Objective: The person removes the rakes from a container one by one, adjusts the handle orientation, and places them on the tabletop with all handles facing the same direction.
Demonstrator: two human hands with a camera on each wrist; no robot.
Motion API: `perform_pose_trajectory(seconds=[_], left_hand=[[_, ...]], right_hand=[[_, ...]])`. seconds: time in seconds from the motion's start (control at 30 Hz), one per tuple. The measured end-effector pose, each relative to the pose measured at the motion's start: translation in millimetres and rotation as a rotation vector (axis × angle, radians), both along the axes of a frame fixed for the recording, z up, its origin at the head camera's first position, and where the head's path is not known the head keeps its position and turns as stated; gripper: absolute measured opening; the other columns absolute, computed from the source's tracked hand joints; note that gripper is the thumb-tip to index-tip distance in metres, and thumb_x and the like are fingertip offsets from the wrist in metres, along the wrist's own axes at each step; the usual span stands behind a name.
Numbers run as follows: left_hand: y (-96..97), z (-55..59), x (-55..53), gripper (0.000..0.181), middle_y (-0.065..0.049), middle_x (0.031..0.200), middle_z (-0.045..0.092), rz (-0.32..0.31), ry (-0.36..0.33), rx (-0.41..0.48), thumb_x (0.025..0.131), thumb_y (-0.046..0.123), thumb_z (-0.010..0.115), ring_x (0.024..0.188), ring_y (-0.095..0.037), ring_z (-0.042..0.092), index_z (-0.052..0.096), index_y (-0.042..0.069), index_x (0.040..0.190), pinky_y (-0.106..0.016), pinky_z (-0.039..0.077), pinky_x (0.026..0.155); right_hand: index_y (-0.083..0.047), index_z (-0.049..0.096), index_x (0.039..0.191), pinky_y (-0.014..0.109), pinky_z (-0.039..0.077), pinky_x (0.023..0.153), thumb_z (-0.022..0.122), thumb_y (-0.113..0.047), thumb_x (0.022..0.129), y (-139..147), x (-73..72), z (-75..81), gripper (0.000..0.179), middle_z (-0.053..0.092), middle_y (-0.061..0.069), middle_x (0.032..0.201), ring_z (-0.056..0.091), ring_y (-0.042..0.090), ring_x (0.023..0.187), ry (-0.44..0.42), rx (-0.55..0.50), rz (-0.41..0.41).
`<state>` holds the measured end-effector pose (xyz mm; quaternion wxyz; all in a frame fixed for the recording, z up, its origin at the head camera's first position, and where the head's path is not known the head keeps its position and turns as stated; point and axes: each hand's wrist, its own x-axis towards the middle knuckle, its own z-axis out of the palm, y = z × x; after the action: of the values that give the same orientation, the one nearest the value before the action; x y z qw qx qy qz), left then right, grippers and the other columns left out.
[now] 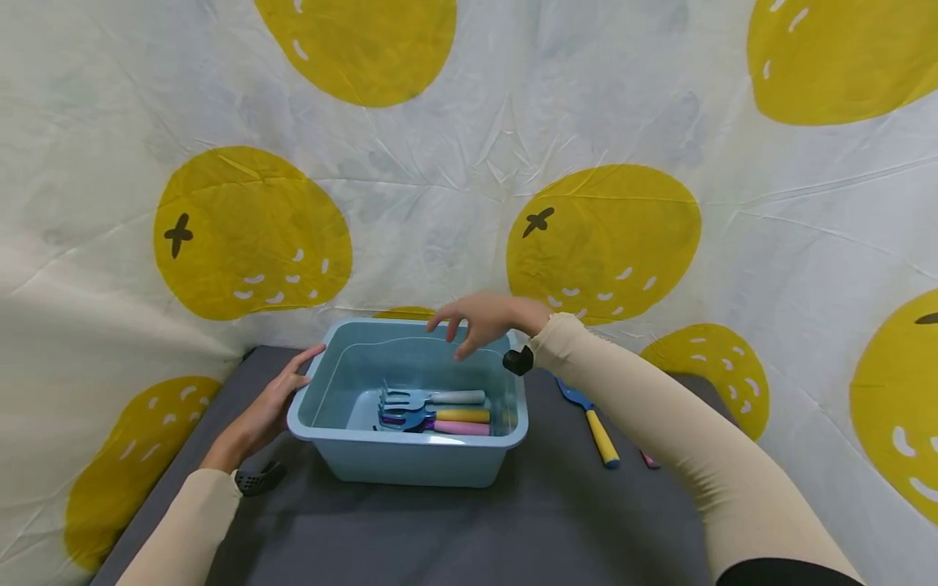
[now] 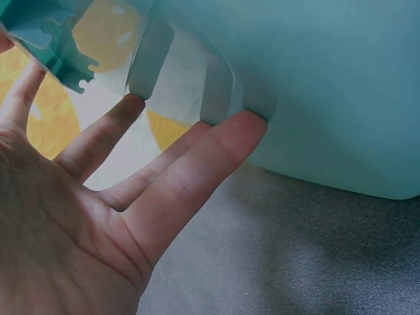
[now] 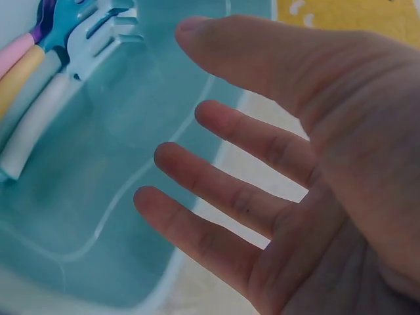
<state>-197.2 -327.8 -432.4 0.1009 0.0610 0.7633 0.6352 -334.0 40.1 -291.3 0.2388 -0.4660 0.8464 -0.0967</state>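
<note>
A light blue plastic basin [image 1: 410, 464] stands on the dark cloth. Inside it, small garden hand tools lie side by side: a pale hand fork [image 1: 458, 397] and others with a yellow handle [image 1: 469, 416] and a pink handle [image 1: 463, 428]. My left hand [image 1: 269, 403] is at the basin's left end, its extended fingertips [image 2: 246, 128] touching the outer wall. Over the back right rim hovers my right hand [image 1: 484, 316], fingers spread and holding nothing. In the right wrist view, its fingers [image 3: 216, 121] overlap the basin's interior, apart from the white-handled hand fork [image 3: 39, 125].
Right of the basin, a blue garden tool with a yellow handle [image 1: 602, 439] lies on the dark cloth [image 1: 381, 529]. Beside it the end of a pink handle [image 1: 649, 460] shows, mostly hidden by my right sleeve [image 1: 659, 423]. A patterned curtain [image 1: 469, 163] hangs close behind the basin.
</note>
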Motion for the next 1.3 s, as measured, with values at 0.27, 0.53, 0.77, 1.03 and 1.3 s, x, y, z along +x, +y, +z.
perform_pose_trajectory(seconds=[0.27, 0.53, 0.77, 1.03, 1.3], left_hand=[[-1.0, -0.9, -0.1, 0.062, -0.015, 0.168, 0.009, 0.007, 0.002, 0.001, 0.108, 0.033, 0.040, 0.137, -0.053, 0.034, 0.015, 0.033, 0.165, -0.054, 0.050, 0.091], [-2.2, 1.7, 0.0, 0.061, -0.015, 0.167, 0.013, 0.006, 0.005, -0.001, 0.109, 0.034, 0.040, 0.135, -0.054, 0.035, 0.016, 0.034, 0.165, -0.054, 0.050, 0.091], [-1.8, 1.6, -1.6, 0.061, -0.017, 0.166, 0.015, 0.004, -0.013, 0.015, 0.109, 0.035, 0.040, 0.134, -0.055, 0.037, 0.016, 0.033, 0.164, -0.061, 0.048, 0.094], [-2.4, 1.2, -1.7, 0.061, -0.018, 0.165, 0.017, 0.009, -0.027, 0.008, 0.108, 0.036, 0.040, 0.131, -0.053, 0.042, 0.016, 0.034, 0.164, -0.057, 0.050, 0.092], [-3.0, 1.2, -1.4, 0.060, -0.022, 0.158, 0.027, 0.011, -0.012, 0.011, 0.109, 0.034, 0.040, 0.120, -0.049, 0.050, 0.017, 0.034, 0.164, -0.049, 0.052, 0.086]], right_hand=[[-0.027, 0.052, 0.147, 0.041, 0.058, 0.085, 0.075, -0.016, 0.095, -33.4, -4.1, -29.6, 0.058, 0.061, 0.010, 0.136, 0.061, 0.022, 0.116, -0.099, 0.088, -0.035], [-0.031, 0.053, 0.147, 0.036, 0.053, 0.085, 0.080, -0.025, 0.090, -50.4, -9.2, -71.2, 0.063, 0.064, -0.003, 0.116, 0.060, 0.016, 0.104, -0.035, 0.259, -0.062], [-0.037, 0.062, 0.136, 0.041, 0.050, 0.085, 0.084, -0.027, 0.086, -54.3, -2.0, -98.1, 0.056, 0.064, -0.011, 0.106, 0.058, 0.017, 0.100, 0.058, 0.344, -0.112], [-0.041, 0.066, 0.129, 0.041, 0.048, 0.085, 0.079, -0.020, 0.090, -54.4, 1.5, -114.7, 0.047, 0.061, -0.009, 0.107, 0.055, 0.022, 0.101, 0.138, 0.360, -0.146], [-0.036, 0.070, 0.120, 0.034, 0.053, 0.065, 0.081, -0.005, 0.085, -51.4, 8.3, -114.4, 0.048, 0.058, 0.000, 0.102, 0.055, 0.026, 0.096, 0.054, 0.318, -0.263]])
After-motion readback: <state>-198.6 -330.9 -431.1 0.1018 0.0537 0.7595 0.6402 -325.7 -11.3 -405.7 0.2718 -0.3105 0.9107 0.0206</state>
